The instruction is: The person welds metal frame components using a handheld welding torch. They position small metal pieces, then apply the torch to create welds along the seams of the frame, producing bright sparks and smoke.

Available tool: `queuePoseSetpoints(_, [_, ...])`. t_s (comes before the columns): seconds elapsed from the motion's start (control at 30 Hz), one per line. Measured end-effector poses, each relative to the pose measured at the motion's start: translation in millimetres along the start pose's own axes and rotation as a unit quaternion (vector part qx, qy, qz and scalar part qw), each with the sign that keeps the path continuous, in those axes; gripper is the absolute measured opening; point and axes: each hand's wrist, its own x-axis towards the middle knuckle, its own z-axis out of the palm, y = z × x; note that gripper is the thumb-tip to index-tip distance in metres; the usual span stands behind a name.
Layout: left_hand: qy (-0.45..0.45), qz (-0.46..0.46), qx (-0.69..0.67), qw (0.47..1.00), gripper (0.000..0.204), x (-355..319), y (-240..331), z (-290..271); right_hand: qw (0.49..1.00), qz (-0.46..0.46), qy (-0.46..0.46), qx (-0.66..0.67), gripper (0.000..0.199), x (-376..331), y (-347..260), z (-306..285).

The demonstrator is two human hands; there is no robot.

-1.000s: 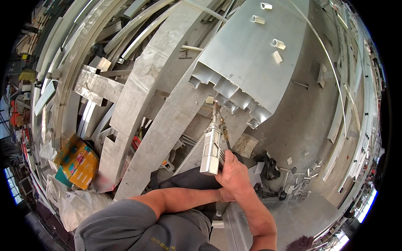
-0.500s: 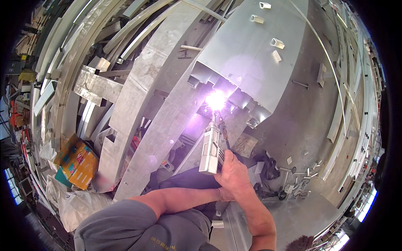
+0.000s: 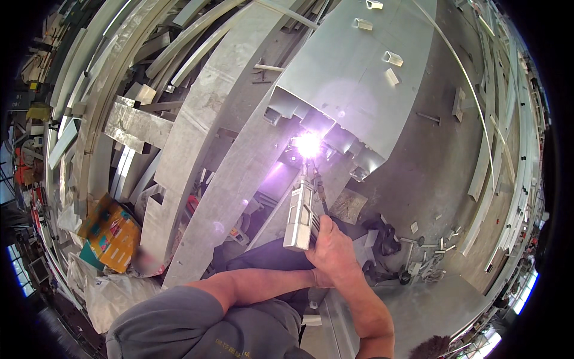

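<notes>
My right hand is closed around a boxy silver welding torch, whose slim nozzle points away from me. A glaring violet-white weld arc burns at its tip and hides the spot beneath. The glare lies at the ragged, open end of a large tapered sheet-metal piece, which has square-tube stubs along its edge. My left forearm crosses in front of my body. The left hand sits under my right wrist, its fingers hidden.
Long metal beams and channels crowd the left side. A yellow carton and a white plastic bag lie lower left. Metal offcuts and a black bundle are at right. Small tube pieces rest on the sheet.
The sheet-metal piece and its surroundings shift slightly up and left in view. My hands, the torch and the arc stay in almost the same place.
</notes>
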Motion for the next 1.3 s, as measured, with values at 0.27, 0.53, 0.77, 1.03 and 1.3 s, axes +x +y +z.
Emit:
queuePoseSetpoints(0.27, [0.000, -0.001, 0.005, 1.000, 0.042, -0.5, -2.2, -0.6, 0.999, 0.028, -0.020, 0.015, 0.060, -2.8, 2.2, 0.2])
queuePoseSetpoints(0.53, [-0.001, -0.003, 0.005, 1.000, 0.043, 0.2, -6.3, -0.9, 0.999, 0.033, -0.013, 0.021, 0.058, -6.1, 5.9, 1.7])
queuePoseSetpoints(0.77, [-0.004, -0.008, 0.002, 1.000, 0.043, -0.9, -11.0, -1.2, 0.998, 0.027, -0.030, 0.041, 0.073, -16.7, 10.1, -6.2])
queuePoseSetpoints(1.03, [-0.011, -0.014, 0.002, 1.000, 0.044, 2.1, -16.9, 1.8, 0.999, -0.039, 0.036, 0.001, 0.059, -21.5, 24.3, 2.2])
queuePoseSetpoints(1.3, [-0.015, -0.015, 0.007, 1.000, 0.045, 6.6, -18.7, 2.3, 0.997, -0.054, 0.055, 0.003, 0.052, -15.0, 25.6, 0.7])
